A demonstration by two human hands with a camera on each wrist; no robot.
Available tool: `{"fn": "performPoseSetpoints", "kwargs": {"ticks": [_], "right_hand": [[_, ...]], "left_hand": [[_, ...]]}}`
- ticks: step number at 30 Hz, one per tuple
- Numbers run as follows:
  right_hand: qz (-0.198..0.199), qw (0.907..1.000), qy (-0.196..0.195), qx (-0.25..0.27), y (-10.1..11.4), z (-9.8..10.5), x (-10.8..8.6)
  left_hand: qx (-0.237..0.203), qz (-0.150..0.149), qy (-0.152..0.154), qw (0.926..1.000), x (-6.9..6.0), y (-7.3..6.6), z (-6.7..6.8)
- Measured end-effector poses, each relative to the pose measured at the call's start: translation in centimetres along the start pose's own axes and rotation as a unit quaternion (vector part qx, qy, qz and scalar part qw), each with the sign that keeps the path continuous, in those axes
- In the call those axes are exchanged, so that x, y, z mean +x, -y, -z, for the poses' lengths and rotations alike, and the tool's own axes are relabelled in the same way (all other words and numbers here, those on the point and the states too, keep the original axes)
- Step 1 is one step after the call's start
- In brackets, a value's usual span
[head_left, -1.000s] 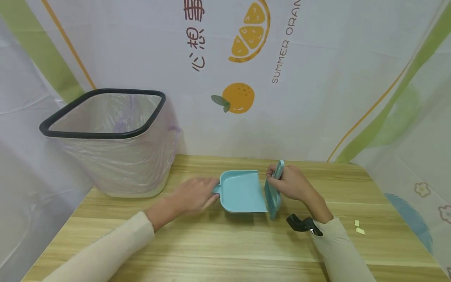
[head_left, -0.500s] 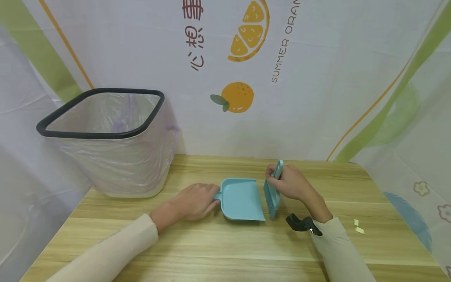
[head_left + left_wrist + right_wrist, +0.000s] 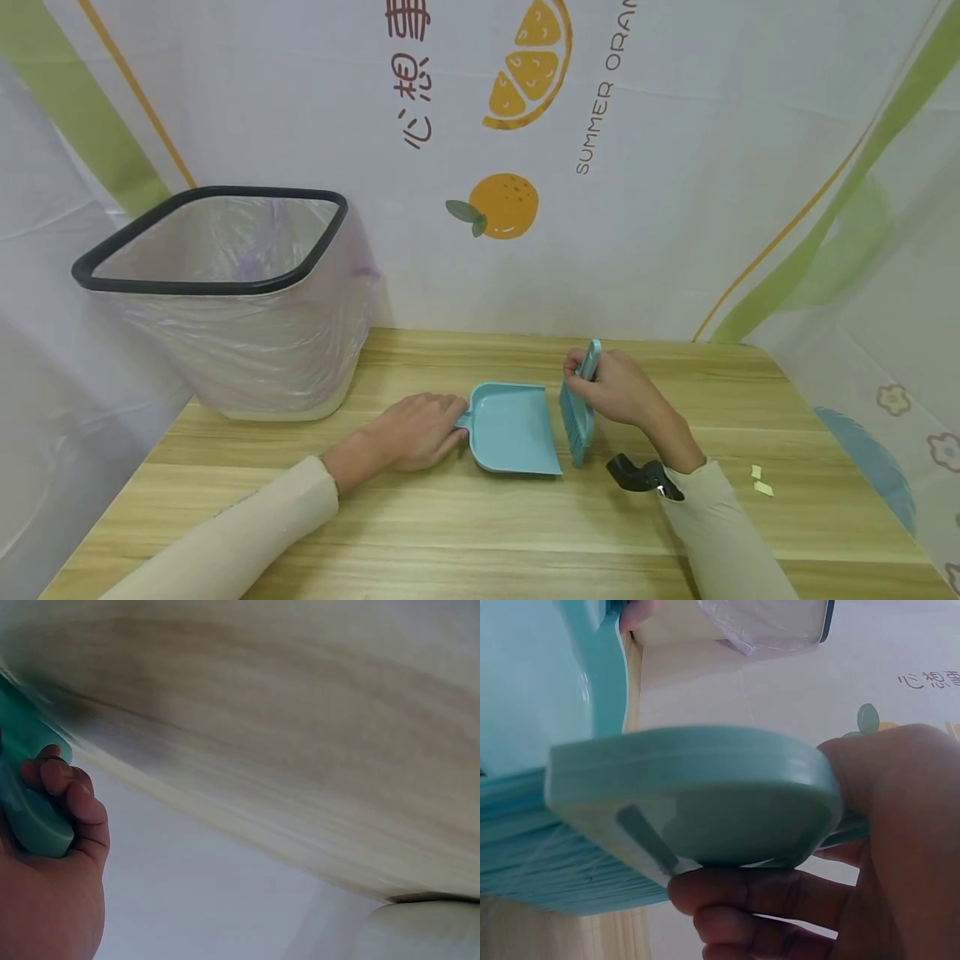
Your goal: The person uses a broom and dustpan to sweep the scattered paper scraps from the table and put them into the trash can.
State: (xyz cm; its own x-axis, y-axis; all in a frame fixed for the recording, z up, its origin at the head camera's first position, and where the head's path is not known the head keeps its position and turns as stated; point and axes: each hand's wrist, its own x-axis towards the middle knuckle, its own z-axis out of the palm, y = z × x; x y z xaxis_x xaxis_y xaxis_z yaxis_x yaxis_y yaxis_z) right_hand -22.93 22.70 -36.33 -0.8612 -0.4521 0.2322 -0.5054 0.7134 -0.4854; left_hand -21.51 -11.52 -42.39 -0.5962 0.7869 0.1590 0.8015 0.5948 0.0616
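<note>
A light-blue dustpan (image 3: 513, 429) is held low over the table, its open edge facing right. My left hand (image 3: 422, 431) grips its short handle; in the left wrist view, the curled fingers (image 3: 79, 796) wrap the teal handle (image 3: 41, 825). Just right of the pan's edge, a matching hand brush (image 3: 579, 425) stands with its bristles down, a narrow gap between the two. My right hand (image 3: 621, 387) holds the brush by its upright handle. Close up in the right wrist view, thumb and fingers clasp the brush (image 3: 690, 765), with bristles (image 3: 562, 862) at left.
A waste bin (image 3: 300, 350) with a black rim and a clear liner stands at the back left of the wooden table (image 3: 465, 533). Small pale-yellow scraps (image 3: 762, 488) lie at the right. A black camera mount (image 3: 637, 475) juts from the right wrist. A printed curtain (image 3: 652, 217) hangs behind.
The dustpan and my left hand have come lower and slightly nearer to me. A small gap now shows between pan edge and brush. My right hand and the brush have hardly moved.
</note>
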Motion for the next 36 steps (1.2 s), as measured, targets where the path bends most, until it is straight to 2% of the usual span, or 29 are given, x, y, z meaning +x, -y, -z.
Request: {"fn": "performPoseSetpoints", "kwargs": {"ticks": [12, 23, 28, 36], "right_hand": [[0.001, 1.0, 0.003, 0.005, -0.2, -0.1, 0.0], [-0.002, 1.0, 0.005, 0.008, -0.3, -0.1, -0.1], [0.0, 1.0, 0.003, 0.006, -0.3, -0.2, 0.0], [0.028, 0.9996, 0.01, -0.001, -0.4, -0.2, 0.0]], "left_hand": [[-0.005, 0.005, 0.02, 0.9998, 0.2, 0.1, 0.1], [-0.048, 0.04, 0.063, 0.9961, 0.6, 0.2, 1.2], [-0.077, 0.064, 0.068, 0.9926, 0.7, 0.2, 1.4], [-0.147, 0.108, 0.069, 0.9809, 0.9, 0.4, 1.4]]}}
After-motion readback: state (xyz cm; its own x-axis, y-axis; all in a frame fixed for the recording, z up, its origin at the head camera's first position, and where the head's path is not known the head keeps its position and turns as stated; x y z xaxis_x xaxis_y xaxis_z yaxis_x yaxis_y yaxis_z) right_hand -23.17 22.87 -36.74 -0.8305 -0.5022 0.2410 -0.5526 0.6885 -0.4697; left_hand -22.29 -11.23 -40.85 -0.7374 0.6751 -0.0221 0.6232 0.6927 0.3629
